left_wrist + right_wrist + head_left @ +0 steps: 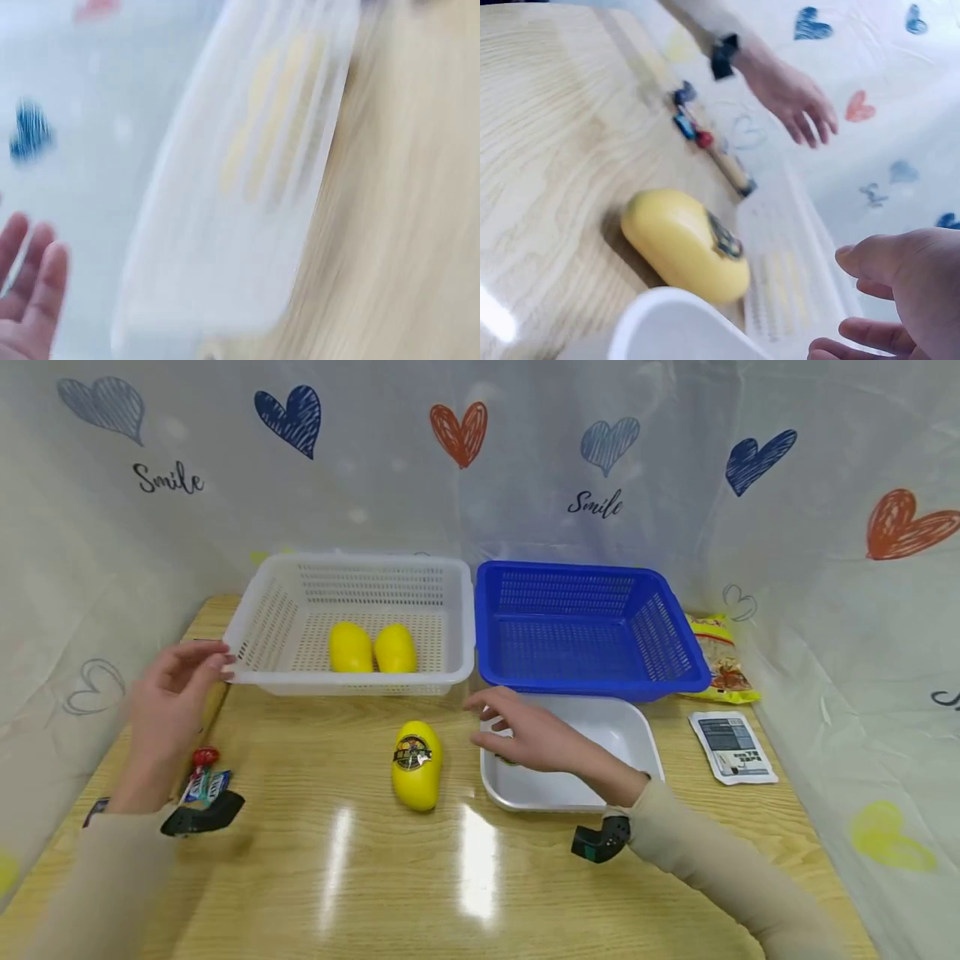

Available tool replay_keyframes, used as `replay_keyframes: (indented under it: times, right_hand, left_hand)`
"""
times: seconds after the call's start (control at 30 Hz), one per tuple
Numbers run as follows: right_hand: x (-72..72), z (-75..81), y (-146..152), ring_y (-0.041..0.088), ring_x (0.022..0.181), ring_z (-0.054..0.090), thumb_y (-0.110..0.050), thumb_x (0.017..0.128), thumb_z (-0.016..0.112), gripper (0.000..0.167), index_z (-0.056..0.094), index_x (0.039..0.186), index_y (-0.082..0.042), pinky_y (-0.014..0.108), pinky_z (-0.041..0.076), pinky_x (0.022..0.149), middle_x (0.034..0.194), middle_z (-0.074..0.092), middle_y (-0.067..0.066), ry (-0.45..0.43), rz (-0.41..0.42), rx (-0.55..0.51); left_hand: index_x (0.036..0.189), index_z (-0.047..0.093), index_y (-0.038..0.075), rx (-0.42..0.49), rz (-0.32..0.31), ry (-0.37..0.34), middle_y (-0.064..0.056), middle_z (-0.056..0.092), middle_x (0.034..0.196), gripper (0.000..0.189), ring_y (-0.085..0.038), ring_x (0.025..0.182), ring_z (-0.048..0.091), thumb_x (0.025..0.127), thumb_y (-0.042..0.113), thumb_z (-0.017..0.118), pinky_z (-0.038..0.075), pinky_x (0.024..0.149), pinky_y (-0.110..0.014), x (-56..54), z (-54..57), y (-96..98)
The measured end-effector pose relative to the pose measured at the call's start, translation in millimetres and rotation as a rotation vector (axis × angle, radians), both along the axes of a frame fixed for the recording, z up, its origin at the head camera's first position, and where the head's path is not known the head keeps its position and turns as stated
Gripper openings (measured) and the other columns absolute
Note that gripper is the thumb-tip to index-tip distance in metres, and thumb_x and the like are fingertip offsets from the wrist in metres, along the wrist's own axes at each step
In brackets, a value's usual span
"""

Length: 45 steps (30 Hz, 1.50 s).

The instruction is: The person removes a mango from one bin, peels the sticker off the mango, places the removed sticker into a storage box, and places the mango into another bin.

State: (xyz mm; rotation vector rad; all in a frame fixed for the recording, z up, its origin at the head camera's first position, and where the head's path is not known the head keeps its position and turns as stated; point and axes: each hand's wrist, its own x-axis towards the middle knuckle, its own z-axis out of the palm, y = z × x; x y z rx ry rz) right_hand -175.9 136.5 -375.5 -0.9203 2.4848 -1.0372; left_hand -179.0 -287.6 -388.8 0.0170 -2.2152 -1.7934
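Observation:
My left hand [168,706] is at the left end of the white basket [360,679], fingers at its rim in the head view and loosely spread in the left wrist view. Two yellow mangoes [350,648] lie inside the basket. Over the left part of a white tray [615,735] hovers my right hand [540,737], its fingers bent loosely around nothing. Below its fingers a bit of dark label shows, mostly hidden. Another yellow mango [417,781] with a round dark sticker lies on the table between the hands, left of the tray.
A blue basket [592,687] stands right of the white one, behind the tray. At the right are a yellow snack bag [720,660] and a white-and-grey pouch [733,747]. Small wrapped items [206,787] and a red round thing [206,757] lie by my left forearm.

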Motion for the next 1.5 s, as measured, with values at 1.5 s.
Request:
replay_keyframes:
  times: [1.5]
  right_hand:
    - [-21.6, -34.3, -68, 0.015, 0.088, 0.062, -0.006, 0.094, 0.063, 0.021, 0.062, 0.115, -0.001, 0.023, 0.051, 0.076, 0.097, 0.068, 0.004, 0.024, -0.05, 0.106]
  left_hand:
    - [0.147, 0.037, 0.005, -0.21, -0.506, -0.16, -0.017, 0.026, 0.153, 0.082, -0.037, 0.136, 0.036, 0.079, 0.01, 0.083, 0.037, 0.107, -0.052, 43.9, -78.0, 165.9]
